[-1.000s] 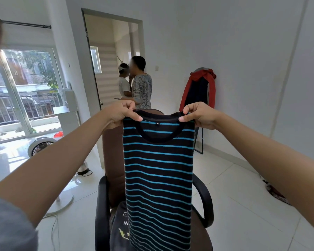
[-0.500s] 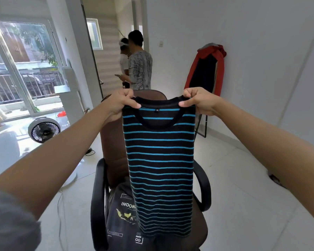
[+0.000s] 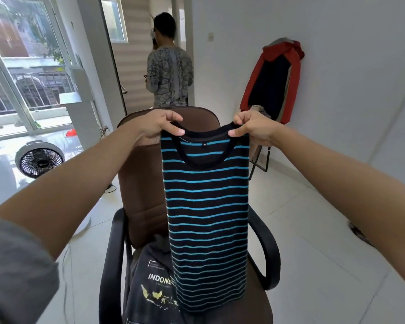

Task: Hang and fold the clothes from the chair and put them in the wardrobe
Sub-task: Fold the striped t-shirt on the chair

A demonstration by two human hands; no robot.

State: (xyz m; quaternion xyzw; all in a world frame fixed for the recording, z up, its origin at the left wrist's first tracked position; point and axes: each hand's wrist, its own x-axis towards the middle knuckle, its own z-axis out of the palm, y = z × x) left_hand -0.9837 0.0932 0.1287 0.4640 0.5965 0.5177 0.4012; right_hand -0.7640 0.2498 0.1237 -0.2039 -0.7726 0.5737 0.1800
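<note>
A black shirt with thin blue stripes [image 3: 206, 206] hangs lengthwise in front of me, folded narrow. My left hand [image 3: 158, 126] pinches its left shoulder and my right hand [image 3: 253, 127] pinches its right shoulder, both at collar height. The shirt's hem reaches down over the seat of a brown office chair [image 3: 140, 178] with black armrests. On the seat lies a dark grey T-shirt [image 3: 152, 291] with white lettering and a yellow map print, partly hidden behind the striped shirt.
A person [image 3: 168, 73] stands in the doorway behind the chair, back turned. A folding rack draped with a red and dark garment [image 3: 274, 83] leans on the right wall. A floor fan [image 3: 40, 159] sits left by the glass door. White tiled floor surrounds the chair.
My view has tipped down and closer, so the chair seat and grey T-shirt show more. The striped shirt stays held by both hands. The person in the doorway has turned away.
</note>
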